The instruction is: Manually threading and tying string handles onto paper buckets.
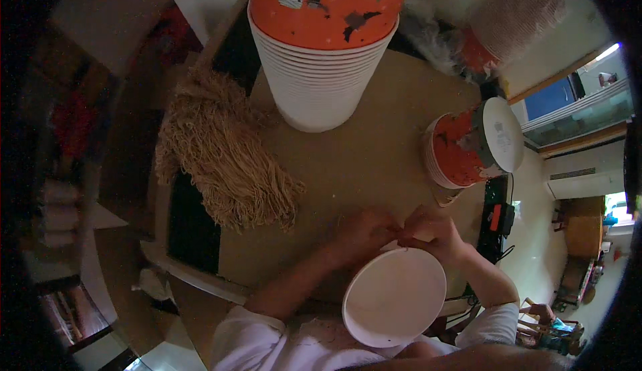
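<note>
A white round paper bucket [394, 297] rests against my body, its pale round face turned up toward me. At its far edge my left hand [374, 229] and my right hand [431, 232] meet, fingertips pinched close together. What lies between the fingers is too small and shadowed to make out. To the left of my hands lies a thick bundle of tan cords [234, 157], loose ends toward me. Beyond them stands a tall stack of nested white buckets [321, 83], topped by an orange bucket [328, 10] with dark printed figures.
Brown board [348, 170] covers the table. On the right is a shorter group of orange buckets [455, 147] with a white round piece [501, 135] leaning on it. A plastic-wrapped stack [515, 20] stands at the back right. A black and red device [500, 218] sits at the right edge.
</note>
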The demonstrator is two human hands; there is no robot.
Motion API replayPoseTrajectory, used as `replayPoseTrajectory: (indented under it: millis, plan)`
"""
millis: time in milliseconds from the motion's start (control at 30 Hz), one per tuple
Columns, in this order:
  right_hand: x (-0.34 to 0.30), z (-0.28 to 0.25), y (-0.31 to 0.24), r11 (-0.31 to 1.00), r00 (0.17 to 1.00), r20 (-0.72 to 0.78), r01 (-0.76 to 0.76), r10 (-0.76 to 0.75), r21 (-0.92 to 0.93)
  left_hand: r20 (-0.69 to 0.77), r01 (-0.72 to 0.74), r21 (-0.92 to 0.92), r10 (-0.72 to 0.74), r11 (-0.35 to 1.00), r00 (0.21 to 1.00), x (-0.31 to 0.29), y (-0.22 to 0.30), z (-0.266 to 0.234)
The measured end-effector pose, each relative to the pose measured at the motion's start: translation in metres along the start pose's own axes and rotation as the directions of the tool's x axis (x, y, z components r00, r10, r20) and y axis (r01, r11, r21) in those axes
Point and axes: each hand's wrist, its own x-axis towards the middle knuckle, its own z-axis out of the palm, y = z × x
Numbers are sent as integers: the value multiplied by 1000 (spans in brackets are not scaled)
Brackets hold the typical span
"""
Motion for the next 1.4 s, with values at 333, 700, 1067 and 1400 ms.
replayPoseTrajectory:
  millis: [333,700,1067,1400]
  plan:
    - [-6,-2,-4,991,992,-12,129,-130,-16,-150,-129,29,132,991,980,-1,5,9]
    - [2,-7,-21,968,966,90,248,-244,-36,-271,-204,1,197,979,942,-2,-16,18]
    - [4,0,-10,963,969,53,247,-243,-110,-224,-112,153,144,982,964,-5,-1,7]
    - [-2,-11,-19,967,967,105,241,-232,-83,-161,-62,324,119,944,980,3,17,-5]
